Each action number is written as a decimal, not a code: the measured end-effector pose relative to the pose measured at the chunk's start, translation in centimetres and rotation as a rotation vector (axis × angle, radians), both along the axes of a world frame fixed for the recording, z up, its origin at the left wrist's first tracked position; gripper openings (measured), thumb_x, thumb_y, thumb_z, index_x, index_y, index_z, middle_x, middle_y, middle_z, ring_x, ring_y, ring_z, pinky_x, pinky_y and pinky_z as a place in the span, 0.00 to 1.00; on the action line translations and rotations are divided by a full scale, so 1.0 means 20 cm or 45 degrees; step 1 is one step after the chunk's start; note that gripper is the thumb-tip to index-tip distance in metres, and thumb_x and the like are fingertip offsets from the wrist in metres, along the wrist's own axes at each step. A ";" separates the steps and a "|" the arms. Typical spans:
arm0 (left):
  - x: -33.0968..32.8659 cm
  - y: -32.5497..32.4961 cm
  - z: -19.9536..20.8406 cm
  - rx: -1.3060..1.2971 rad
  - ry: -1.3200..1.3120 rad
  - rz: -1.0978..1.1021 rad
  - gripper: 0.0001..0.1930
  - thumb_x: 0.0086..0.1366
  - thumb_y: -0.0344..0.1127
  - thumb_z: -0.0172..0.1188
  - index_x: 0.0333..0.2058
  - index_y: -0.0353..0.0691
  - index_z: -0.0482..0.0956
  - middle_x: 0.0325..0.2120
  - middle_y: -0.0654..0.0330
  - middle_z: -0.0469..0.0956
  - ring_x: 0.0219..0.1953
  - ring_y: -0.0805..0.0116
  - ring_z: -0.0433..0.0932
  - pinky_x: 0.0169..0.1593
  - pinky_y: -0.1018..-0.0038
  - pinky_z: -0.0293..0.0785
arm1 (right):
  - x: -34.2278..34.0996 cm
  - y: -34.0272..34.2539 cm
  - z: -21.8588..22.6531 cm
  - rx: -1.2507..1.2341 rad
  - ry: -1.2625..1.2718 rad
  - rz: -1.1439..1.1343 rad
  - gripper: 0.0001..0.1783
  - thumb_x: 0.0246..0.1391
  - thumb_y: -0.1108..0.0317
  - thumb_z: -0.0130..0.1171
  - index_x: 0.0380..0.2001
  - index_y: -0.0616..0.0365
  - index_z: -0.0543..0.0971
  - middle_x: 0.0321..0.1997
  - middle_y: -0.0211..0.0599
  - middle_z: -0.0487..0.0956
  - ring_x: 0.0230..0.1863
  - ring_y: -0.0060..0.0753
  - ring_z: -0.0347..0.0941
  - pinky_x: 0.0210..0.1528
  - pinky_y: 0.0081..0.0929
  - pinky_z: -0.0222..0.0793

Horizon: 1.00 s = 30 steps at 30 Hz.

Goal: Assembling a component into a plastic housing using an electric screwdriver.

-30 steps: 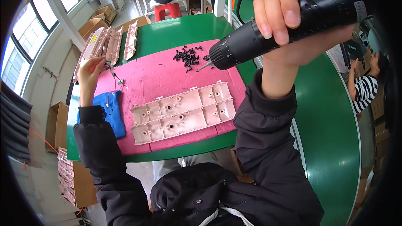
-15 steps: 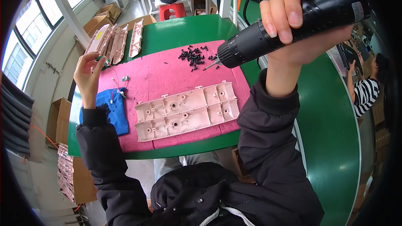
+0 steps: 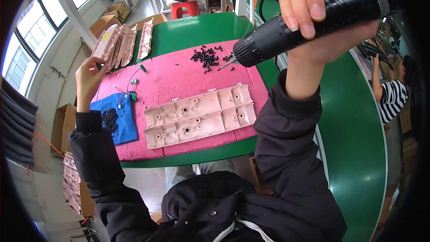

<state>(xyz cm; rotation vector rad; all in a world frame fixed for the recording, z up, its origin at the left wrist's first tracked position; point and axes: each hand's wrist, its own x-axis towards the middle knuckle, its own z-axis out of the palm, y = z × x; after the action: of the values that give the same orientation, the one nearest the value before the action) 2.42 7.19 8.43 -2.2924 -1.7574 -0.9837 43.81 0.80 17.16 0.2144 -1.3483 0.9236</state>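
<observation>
My right hand [image 3: 309, 22] grips a black electric screwdriver [image 3: 277, 36]. Its bit points down beside a pile of black screws [image 3: 206, 58] on the pink mat [image 3: 179, 74]. At the far left of the mat, my left hand [image 3: 89, 78] pinches a small green circuit board [image 3: 99, 66], mostly hidden by the fingers. Other small boards with thin wires [image 3: 135, 81] lie to the right of that hand. Two pale pink plastic housings [image 3: 199, 114] rest side by side near the mat's front, hollow sides up.
A blue cloth [image 3: 127, 125] with small dark screws [image 3: 109, 121] lies at the mat's left. More pink housings [image 3: 118, 47] are stacked behind on the green table [image 3: 188, 29]. Cardboard boxes [image 3: 62, 125] stand left of the table. Other people sit farther off.
My left hand has shifted slightly left and toward me. A green board now lies on the mat right of it. The screwdriver has barely moved.
</observation>
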 end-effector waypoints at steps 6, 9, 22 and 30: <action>0.10 -0.12 -0.02 0.415 0.069 0.090 0.14 0.52 0.24 0.55 0.40 0.37 0.72 0.34 0.56 0.75 0.34 0.70 0.75 0.38 0.74 0.71 | 0.00 0.02 -0.01 0.050 -0.013 0.044 0.37 0.52 0.36 0.27 0.36 0.63 0.67 0.11 0.32 0.63 0.06 0.29 0.59 0.11 0.28 0.60; 0.16 -0.23 0.02 0.581 0.124 0.145 0.14 0.55 0.23 0.53 0.43 0.35 0.71 0.37 0.57 0.74 0.37 0.70 0.75 0.41 0.75 0.70 | -0.03 0.03 -0.05 -0.040 0.063 0.188 0.36 0.53 0.38 0.29 0.38 0.63 0.67 0.11 0.32 0.63 0.06 0.29 0.59 0.11 0.27 0.60; 0.70 -0.69 -0.63 -0.381 -0.685 -0.220 0.12 0.48 0.19 0.59 0.34 0.34 0.77 0.31 0.58 0.76 0.32 0.69 0.75 0.40 0.79 0.70 | -0.01 0.14 -0.25 -0.083 0.049 0.261 0.35 0.48 0.37 0.40 0.39 0.62 0.65 0.16 0.31 0.66 0.11 0.26 0.62 0.17 0.24 0.61; 0.57 -0.61 -0.80 -0.065 -0.393 -0.222 0.14 0.41 0.19 0.61 0.29 0.39 0.80 0.26 0.61 0.75 0.28 0.64 0.73 0.32 0.76 0.69 | -0.25 0.18 -0.46 -0.185 -0.150 0.445 0.35 0.43 0.40 0.55 0.42 0.59 0.63 0.24 0.28 0.69 0.20 0.21 0.66 0.28 0.24 0.63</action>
<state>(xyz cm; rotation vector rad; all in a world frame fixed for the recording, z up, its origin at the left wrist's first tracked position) 13.82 -4.97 -7.57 -2.4701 -1.7226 -1.4063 38.83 4.49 7.99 0.2931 -1.3683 1.3400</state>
